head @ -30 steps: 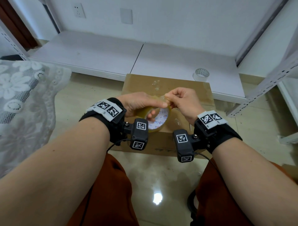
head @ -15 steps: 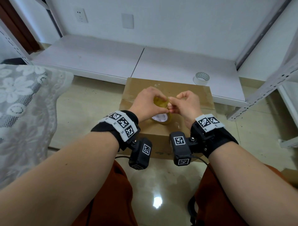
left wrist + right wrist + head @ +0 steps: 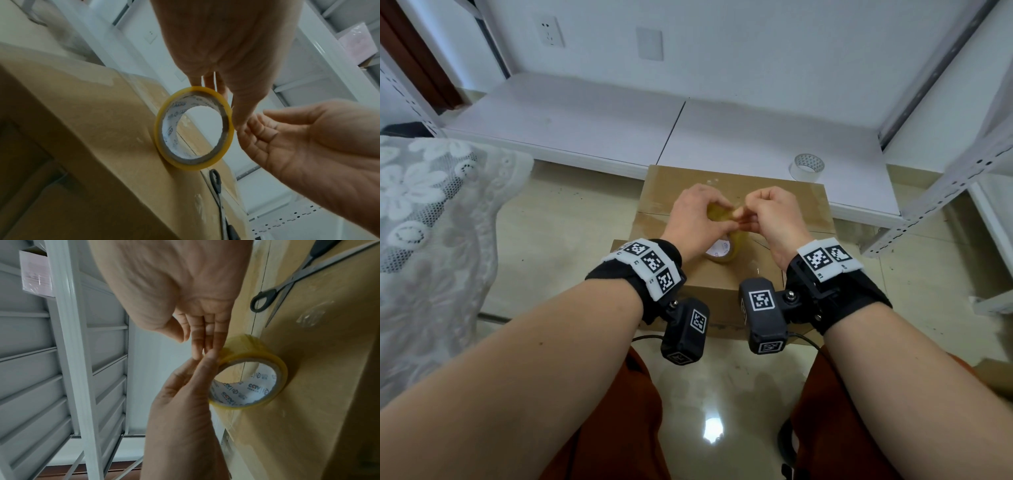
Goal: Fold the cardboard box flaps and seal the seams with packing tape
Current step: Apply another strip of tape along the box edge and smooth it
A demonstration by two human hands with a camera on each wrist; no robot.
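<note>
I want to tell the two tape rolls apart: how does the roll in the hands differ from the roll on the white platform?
The yellowish tape roll stands on edge on the cardboard box, held by the left hand; the clear tape roll lies flat on the white platform, untouched. Both are open rings.

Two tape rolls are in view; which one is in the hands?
The yellowish roll standing on edge on the cardboard box, gripped by the left hand. The clear roll lies untouched on the white shelf.
</note>
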